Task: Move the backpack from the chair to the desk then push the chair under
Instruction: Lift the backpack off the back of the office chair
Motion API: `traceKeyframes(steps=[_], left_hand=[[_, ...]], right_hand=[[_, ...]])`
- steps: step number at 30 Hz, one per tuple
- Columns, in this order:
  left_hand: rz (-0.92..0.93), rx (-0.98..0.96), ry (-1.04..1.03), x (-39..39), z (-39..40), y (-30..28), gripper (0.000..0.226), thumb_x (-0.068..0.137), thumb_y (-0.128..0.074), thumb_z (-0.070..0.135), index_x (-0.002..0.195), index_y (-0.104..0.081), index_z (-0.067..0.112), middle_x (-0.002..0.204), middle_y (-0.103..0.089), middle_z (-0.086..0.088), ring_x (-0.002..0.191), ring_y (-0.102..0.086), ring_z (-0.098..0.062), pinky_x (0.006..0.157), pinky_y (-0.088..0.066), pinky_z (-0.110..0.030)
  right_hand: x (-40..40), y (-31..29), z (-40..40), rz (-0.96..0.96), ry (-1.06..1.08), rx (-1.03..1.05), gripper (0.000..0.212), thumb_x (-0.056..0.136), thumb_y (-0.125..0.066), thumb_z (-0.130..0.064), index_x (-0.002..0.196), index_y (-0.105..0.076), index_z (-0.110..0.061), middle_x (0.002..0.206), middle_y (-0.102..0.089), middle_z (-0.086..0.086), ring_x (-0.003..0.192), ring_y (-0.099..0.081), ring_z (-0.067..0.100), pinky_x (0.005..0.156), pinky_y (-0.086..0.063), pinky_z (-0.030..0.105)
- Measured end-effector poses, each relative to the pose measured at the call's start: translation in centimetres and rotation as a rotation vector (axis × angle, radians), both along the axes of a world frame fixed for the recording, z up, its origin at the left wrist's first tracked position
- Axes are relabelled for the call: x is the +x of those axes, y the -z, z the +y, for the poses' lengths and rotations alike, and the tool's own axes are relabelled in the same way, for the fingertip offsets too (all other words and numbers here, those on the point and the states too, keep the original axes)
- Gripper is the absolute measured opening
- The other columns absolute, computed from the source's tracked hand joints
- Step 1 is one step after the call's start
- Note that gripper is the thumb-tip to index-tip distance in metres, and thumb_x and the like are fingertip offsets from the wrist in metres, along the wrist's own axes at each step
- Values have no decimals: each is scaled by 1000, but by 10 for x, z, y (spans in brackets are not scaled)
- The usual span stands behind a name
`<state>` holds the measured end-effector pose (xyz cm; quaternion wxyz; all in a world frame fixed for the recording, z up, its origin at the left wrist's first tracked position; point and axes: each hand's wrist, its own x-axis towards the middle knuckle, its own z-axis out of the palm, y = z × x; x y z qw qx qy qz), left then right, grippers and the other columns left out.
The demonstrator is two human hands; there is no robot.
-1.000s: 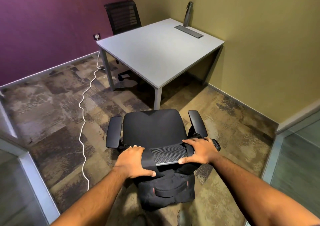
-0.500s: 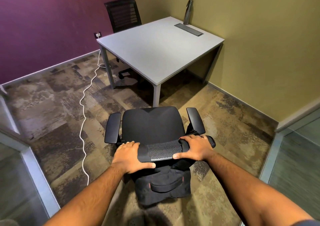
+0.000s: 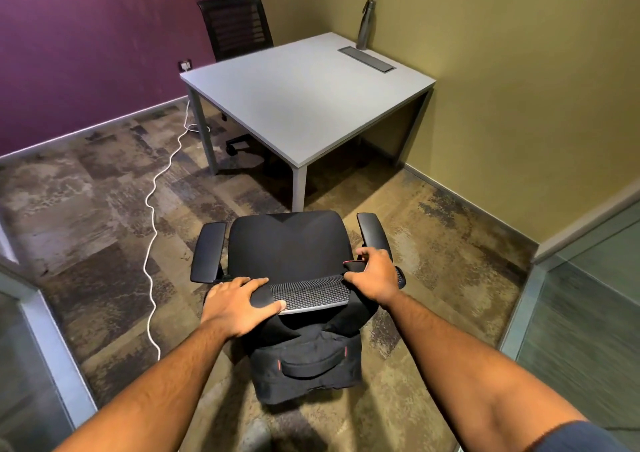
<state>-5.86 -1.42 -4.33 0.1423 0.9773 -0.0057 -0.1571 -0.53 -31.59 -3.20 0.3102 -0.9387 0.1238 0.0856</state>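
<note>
I have both hands on the top rail of the black mesh-backed office chair (image 3: 289, 243). My left hand (image 3: 239, 304) lies flat over the rail's left end, fingers spread and curled loosely over the front edge, thumb along the rear. My right hand (image 3: 375, 275) is closed around the rail's right end, just behind the right armrest, fingers wrapped over the top. I judge this two-handed hold lets me steer the chair on its castors toward the desk without it swivelling.

The black fabric backpack with red-stitched handle (image 3: 306, 365) hangs directly below and between my hands, behind the backrest; its straps appear looped over the rail under my palms, which would explain why it rides along with the chair. It is not yet on the pale grey square desk (image 3: 304, 98), which stands well ahead of my hands, the nearest leg just beyond the seat's front edge.

Compared with a second ago, the chair has rolled forward, closing on that desk leg. My right hand has shifted further round the rail's end toward the armrest, while the left has kept its place.
</note>
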Motion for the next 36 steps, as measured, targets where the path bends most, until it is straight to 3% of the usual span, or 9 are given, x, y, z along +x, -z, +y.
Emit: traceKeyframes(steps=[3, 6, 14, 19, 31, 36], left_hand=[[-31, -16, -7, 2, 1, -2, 98, 64, -26, 100, 143, -47, 47, 150, -51, 9, 138, -47, -18, 117, -33, -40], [-66, -16, -11, 4, 1, -2, 90, 68, -27, 96, 140, -51, 46, 145, -55, 11, 133, -51, -16, 114, -36, -38], [-114, 14, -2, 5, -4, 2, 80, 76, -33, 90, 138, -54, 44, 142, -59, 11, 130, -55, -17, 109, -40, -39], [-124, 20, -4, 6, -4, 3, 79, 77, -35, 91, 136, -56, 43, 136, -64, 7, 125, -59, -19, 106, -42, -39], [-135, -19, -9, 8, -8, -1, 82, 75, -34, 95, 135, -56, 44, 134, -63, 6, 124, -58, -20, 104, -43, -39], [-118, -11, 1, -3, 1, 14, 86, 73, -31, 97, 135, -57, 43, 134, -63, 5, 125, -58, -20, 104, -42, -41]], right_hand=[[1, -4, -10, -116, 141, 48, 44, 67, -88, -32, 107, -71, -27, 116, -65, 0, 97, -68, 17, 84, -55, 32], [2, -9, -29, -176, 284, -1, 31, 70, -85, -31, 98, -74, -27, 109, -68, 3, 94, -68, 22, 82, -57, 36], [-20, -2, -55, -235, 481, 25, 26, 74, -81, -28, 96, -67, -28, 102, -50, -2, 77, -52, 18, 76, -43, 28], [-47, 11, -59, -261, 631, 95, 28, 80, -75, -24, 106, -65, -21, 113, -54, 2, 90, -65, 26, 80, -47, 33], [-79, 38, -51, 18, 660, 89, 31, 81, -75, -35, 105, -66, -18, 122, -57, 10, 102, -63, 32, 85, -49, 34], [-92, 61, -38, 250, 488, -70, 51, 92, -65, -49, 125, -60, -9, 134, -52, 19, 119, -58, 39, 95, -49, 40]])
